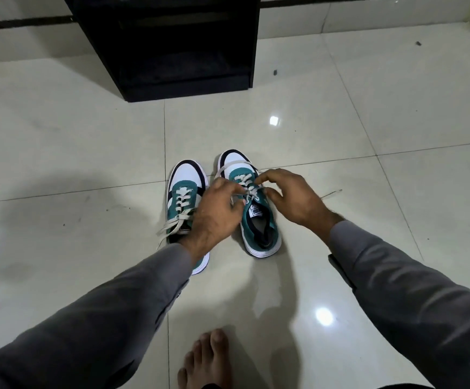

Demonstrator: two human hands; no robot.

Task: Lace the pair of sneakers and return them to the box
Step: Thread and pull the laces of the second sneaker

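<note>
Two teal, white and navy sneakers stand side by side on the tiled floor, toes pointing away from me. The left sneaker (184,192) has white laces threaded, their loose ends trailing off its left side. The right sneaker (259,226) has its white lace (245,182) crossed up to the top eyelets. My left hand (217,214) pinches that lace near the tongue, and my right hand (292,197) pinches it from the other side. One lace end (332,193) lies on the floor to the right. No shoe box is in view.
A black open-fronted cabinet (169,43) stands on the floor straight ahead, beyond the shoes. My bare foot (211,360) rests at the bottom centre. The glossy white tiles (368,136) stretch out on all sides.
</note>
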